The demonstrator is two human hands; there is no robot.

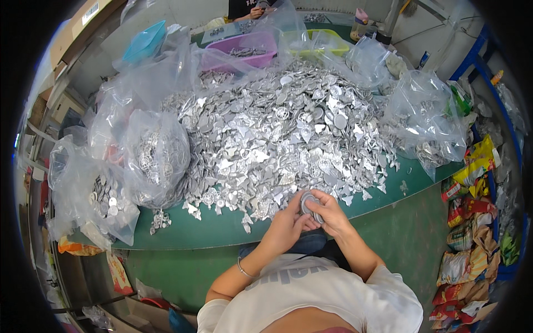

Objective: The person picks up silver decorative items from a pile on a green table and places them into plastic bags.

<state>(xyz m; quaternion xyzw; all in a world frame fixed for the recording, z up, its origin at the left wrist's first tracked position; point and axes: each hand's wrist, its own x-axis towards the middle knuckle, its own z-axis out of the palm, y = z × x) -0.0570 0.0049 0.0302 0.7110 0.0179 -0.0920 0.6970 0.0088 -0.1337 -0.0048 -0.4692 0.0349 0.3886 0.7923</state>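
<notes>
Just beyond the table's near edge, my left hand [288, 222] and my right hand [331, 214] are closed together around a few round grey metal discs [307, 201]. The discs look stacked or overlapping, and my fingers cover part of them. Right in front of my hands spreads a large heap of small silvery metal pieces [277, 141], some round, others in irregular shapes. The heap lies on a green table [216, 236].
Clear plastic bags of metal pieces stand at the left [158, 150] and right [427, 119]. Behind the heap are a purple basket [266, 58] and a yellow-green basket [333, 41]. Across the table another person's hand [256, 12] shows. Colourful packages [463, 244] line a blue rack.
</notes>
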